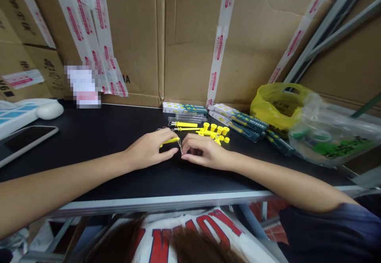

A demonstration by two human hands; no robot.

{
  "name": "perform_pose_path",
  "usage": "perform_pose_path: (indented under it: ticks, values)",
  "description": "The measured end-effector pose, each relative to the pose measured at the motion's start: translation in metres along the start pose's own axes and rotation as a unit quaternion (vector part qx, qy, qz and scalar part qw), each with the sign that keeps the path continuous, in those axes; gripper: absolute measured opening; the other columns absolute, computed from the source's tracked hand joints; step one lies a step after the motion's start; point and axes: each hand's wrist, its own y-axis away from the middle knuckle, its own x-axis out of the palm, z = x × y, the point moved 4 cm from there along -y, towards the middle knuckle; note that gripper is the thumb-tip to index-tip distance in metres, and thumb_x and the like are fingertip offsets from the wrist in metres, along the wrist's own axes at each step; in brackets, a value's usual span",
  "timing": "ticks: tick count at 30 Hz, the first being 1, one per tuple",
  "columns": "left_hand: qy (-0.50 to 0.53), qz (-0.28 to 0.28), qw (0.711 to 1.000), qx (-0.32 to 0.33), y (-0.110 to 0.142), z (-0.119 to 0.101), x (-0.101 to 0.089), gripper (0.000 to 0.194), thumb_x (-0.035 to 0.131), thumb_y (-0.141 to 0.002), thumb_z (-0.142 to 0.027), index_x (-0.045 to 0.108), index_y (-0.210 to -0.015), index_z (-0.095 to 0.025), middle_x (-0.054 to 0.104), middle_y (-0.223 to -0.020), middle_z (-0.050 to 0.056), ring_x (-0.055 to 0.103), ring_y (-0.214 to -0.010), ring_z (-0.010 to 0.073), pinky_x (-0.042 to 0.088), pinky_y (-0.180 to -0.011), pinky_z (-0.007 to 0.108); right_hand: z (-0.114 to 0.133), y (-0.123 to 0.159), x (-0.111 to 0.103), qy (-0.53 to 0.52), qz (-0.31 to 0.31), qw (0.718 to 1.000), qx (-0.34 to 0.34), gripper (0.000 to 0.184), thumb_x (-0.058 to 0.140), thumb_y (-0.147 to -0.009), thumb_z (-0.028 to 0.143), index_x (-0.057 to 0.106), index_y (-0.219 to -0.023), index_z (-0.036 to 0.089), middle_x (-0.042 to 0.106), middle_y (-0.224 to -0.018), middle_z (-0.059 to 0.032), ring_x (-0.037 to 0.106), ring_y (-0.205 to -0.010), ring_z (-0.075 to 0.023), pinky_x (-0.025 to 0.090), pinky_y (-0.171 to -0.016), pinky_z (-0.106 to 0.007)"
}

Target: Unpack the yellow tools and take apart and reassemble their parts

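Observation:
My left hand [145, 147] is closed around a slim yellow plastic tool [170, 140], its end showing past the fingers. From that end a thin metal wire [180, 147] runs down to my right hand [210, 151], whose thumb and fingertips are pinched at the wire. Just beyond the hands lie yellow tools with metal tips [186, 124] and a cluster of small yellow plastic pieces [219, 130], some cup-shaped. Behind these rest clear plastic tubes [190, 118]. The part of the tool inside my left palm is hidden.
Printed boxes [184, 108] lie along the back, with more boxes [241, 124] to the right. A yellow plastic bag [278, 104] and a clear bag [333, 140] sit at the right. A phone [26, 142] and a white rounded device [50, 110] are on the left. Cardboard [190, 44] walls the rear.

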Motion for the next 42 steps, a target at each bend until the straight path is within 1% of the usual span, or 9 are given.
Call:
perform_pose_path:
  ticks: [4,10,14,21,27,31,36,39,42]
  values:
    - [-0.013,0.036,0.999,0.0,0.001,-0.001,0.002,0.027,0.051,-0.089,-0.038,0.056,-0.105,-0.018,0.062,-0.106,0.005,0.059,-0.094,0.0189,0.045,-0.078,0.027,0.001,0.0,0.0,0.009,-0.001,1.0,-0.007,0.017,0.056,-0.091,0.031,0.059,-0.086,0.015,0.062,-0.087,-0.0055,0.054,-0.071,-0.0121,0.043,-0.063,-0.024]
    - [-0.02,0.06,0.998,0.012,0.002,-0.004,0.005,0.025,0.044,-0.093,-0.038,0.056,-0.1,-0.018,0.065,-0.093,0.003,0.061,-0.081,0.0165,0.044,-0.07,0.025,-0.006,0.001,0.001,0.049,-0.006,0.999,0.004,0.018,0.057,-0.089,0.032,0.06,-0.083,0.015,0.061,-0.077,-0.003,0.052,-0.067,-0.0121,0.04,-0.061,-0.023]
    - [-0.004,0.058,0.998,0.029,0.0,-0.007,0.004,0.029,0.033,-0.098,-0.034,0.057,-0.099,-0.017,0.066,-0.09,0.003,0.061,-0.08,0.0149,0.043,-0.069,0.023,-0.01,0.002,0.004,0.062,-0.015,0.998,0.017,0.016,0.06,-0.088,0.031,0.061,-0.082,0.016,0.06,-0.076,-0.0016,0.052,-0.066,-0.0116,0.039,-0.06,-0.022]
    - [-0.021,0.031,0.998,0.046,0.002,-0.012,0.002,0.029,0.036,-0.098,-0.035,0.059,-0.098,-0.018,0.067,-0.091,0.002,0.063,-0.082,0.0149,0.043,-0.071,0.022,-0.011,0.001,0.004,0.066,-0.027,0.996,0.045,0.01,0.059,-0.087,0.026,0.059,-0.082,0.016,0.057,-0.072,0.0005,0.049,-0.062,-0.0099,0.036,-0.057,-0.021]
    - [-0.042,0.002,0.999,-0.016,0.002,-0.003,-0.001,0.032,0.033,-0.098,-0.038,0.058,-0.102,-0.018,0.068,-0.097,0.004,0.064,-0.087,0.0176,0.044,-0.074,0.025,-0.008,0.001,-0.001,0.041,-0.027,0.996,0.071,0.011,0.054,-0.088,0.025,0.055,-0.082,0.016,0.055,-0.072,0.0005,0.045,-0.06,-0.0095,0.036,-0.056,-0.021]
    - [-0.044,0.018,0.997,-0.066,0.001,0.004,0.001,0.033,0.032,-0.098,-0.04,0.054,-0.112,-0.018,0.068,-0.097,0.004,0.066,-0.082,0.0191,0.045,-0.07,0.027,-0.004,0.001,-0.005,-0.063,-0.044,0.994,0.084,0.018,0.05,-0.092,0.031,0.051,-0.081,0.016,0.055,-0.074,-0.001,0.047,-0.061,-0.0097,0.04,-0.058,-0.022]
    - [-0.005,0.078,0.997,0.013,0.003,-0.004,0.007,0.031,0.031,-0.099,-0.036,0.055,-0.107,-0.019,0.067,-0.09,0.003,0.065,-0.078,0.0155,0.044,-0.068,0.023,-0.001,-0.001,-0.008,-0.2,-0.075,0.971,0.107,0.032,0.04,-0.097,0.042,0.05,-0.082,0.016,0.057,-0.079,-0.003,0.049,-0.06,-0.0084,0.041,-0.053,-0.021]
    - [-0.016,0.113,0.992,0.056,0.005,-0.009,0.011,0.028,0.035,-0.098,-0.036,0.055,-0.104,-0.018,0.066,-0.083,0.001,0.063,-0.071,0.0142,0.041,-0.063,0.021,-0.006,-0.001,-0.006,-0.197,-0.08,0.969,0.125,0.04,0.039,-0.096,0.046,0.054,-0.078,0.014,0.054,-0.072,-0.0011,0.047,-0.055,-0.0075,0.038,-0.05,-0.02]
    - [-0.044,0.117,0.986,0.107,0.006,-0.015,0.013,0.027,0.035,-0.099,-0.035,0.056,-0.102,-0.019,0.066,-0.086,0.002,0.063,-0.074,0.0146,0.041,-0.066,0.022,-0.013,-0.001,0.0,-0.182,-0.049,0.971,0.148,0.046,0.037,-0.096,0.05,0.054,-0.073,0.014,0.055,-0.069,-0.0013,0.046,-0.054,-0.0077,0.037,-0.051,-0.021]
